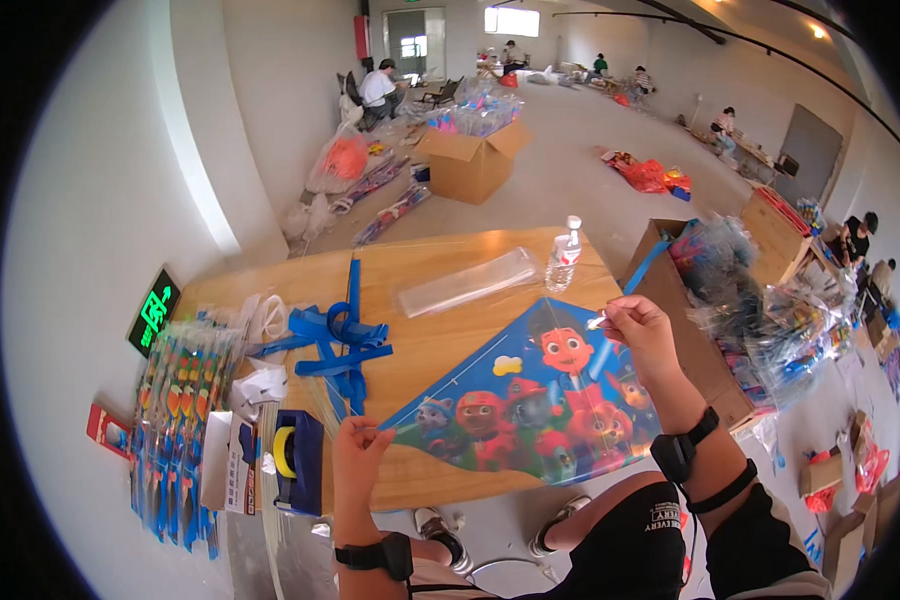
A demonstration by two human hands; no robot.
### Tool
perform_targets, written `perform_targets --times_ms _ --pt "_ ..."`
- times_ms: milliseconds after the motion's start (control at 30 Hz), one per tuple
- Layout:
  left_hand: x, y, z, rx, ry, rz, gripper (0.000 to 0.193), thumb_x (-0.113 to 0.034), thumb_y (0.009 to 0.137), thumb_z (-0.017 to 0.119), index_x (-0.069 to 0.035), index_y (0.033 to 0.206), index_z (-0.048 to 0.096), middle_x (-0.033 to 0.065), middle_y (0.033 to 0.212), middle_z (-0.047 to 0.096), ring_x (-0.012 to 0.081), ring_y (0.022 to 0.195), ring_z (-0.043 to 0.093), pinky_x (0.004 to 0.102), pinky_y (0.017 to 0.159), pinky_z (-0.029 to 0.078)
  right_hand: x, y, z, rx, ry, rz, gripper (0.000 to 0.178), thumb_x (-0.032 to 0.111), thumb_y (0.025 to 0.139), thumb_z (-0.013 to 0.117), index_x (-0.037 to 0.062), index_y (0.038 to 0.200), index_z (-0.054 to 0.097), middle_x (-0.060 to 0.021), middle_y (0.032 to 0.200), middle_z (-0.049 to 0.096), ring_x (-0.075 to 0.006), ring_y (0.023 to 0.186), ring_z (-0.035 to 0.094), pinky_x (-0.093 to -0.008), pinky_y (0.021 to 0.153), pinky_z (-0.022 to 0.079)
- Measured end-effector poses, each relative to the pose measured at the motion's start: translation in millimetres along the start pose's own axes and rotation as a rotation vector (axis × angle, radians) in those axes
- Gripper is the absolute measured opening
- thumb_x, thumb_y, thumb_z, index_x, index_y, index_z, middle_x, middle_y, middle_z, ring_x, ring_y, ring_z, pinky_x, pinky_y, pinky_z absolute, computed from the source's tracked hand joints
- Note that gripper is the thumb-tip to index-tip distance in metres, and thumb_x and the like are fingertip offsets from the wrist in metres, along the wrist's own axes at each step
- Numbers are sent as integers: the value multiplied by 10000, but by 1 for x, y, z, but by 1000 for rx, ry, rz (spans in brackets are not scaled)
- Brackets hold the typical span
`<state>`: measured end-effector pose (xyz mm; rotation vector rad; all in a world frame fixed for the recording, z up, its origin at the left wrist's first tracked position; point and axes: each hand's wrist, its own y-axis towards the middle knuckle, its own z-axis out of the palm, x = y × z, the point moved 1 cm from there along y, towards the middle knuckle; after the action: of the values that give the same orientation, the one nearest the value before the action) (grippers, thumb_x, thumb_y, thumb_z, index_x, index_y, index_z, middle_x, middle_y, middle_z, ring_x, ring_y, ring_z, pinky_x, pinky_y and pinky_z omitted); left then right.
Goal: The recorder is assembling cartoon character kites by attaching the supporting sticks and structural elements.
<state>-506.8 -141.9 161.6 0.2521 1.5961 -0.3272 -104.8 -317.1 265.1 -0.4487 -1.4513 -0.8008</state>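
A blue kite (510, 405) printed with cartoon figures lies flat on the wooden table, its lower edge reaching the table's near side. My left hand (362, 445) pinches the kite's left corner between thumb and fingers. Above the kite's upper right edge, my right hand (638, 325) is closed on a small whitish, shiny piece (597, 322), too small to name surely. A thin pale rod (457, 381) runs along the kite's upper left edge. Blue fabric strips (340, 335) lie tangled to the left of the kite.
On the table (420, 490) are a tape dispenser (300, 462), a flat transparent plastic packet (470, 283) and a water bottle (563, 255). Packaged kites (185, 400) hang at the left edge. A carton (695, 330) with plastic-wrapped goods stands right; another carton (470, 168) stands beyond. Several people sit farther off.
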Motion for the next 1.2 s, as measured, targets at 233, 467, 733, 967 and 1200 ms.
perform_targets --times_ms 233,467,733,967,1200 --pt "51 27 -26 -66 -92 -23 119 -55 921 748 -17 943 637 -25 827 631 45 771 556 202 695 425 -65 47 45 69 -168 97 144 161 990 686 57 1090 682 -29 1024 709 -107 933 663 -277 812 559" --pt "85 41 -23 -67 -119 -56 115 -38 922 739 -41 935 624 -27 814 616 49 749 550 200 677 422 -125 97 60 150 -94 199 163 143 978 708 33 1098 710 -20 967 688 -109 865 655 -260 803 563" --pt "108 53 -16 -193 84 -3 163 -37 925 737 -18 979 584 3 811 611 73 734 557 231 661 457 -182 112 62 164 -250 199 666 96 931 752 -8 1487 401 -83 940 690 -135 864 661 -273 793 557" --pt "116 56 -9 -242 150 55 264 -28 901 743 -37 1037 517 52 820 608 133 700 577 272 663 482 -228 122 54 146 -334 153 624 93 906 774 -2 1431 449 -79 934 690 -132 829 656 -265 715 537" --pt "109 54 -1 -237 404 14 235 -31 878 740 -29 966 521 116 795 613 244 679 608 380 642 486 -271 135 58 138 -462 83 478 53 861 790 7 1242 506 -87 847 704 -138 758 662 -274 633 510"
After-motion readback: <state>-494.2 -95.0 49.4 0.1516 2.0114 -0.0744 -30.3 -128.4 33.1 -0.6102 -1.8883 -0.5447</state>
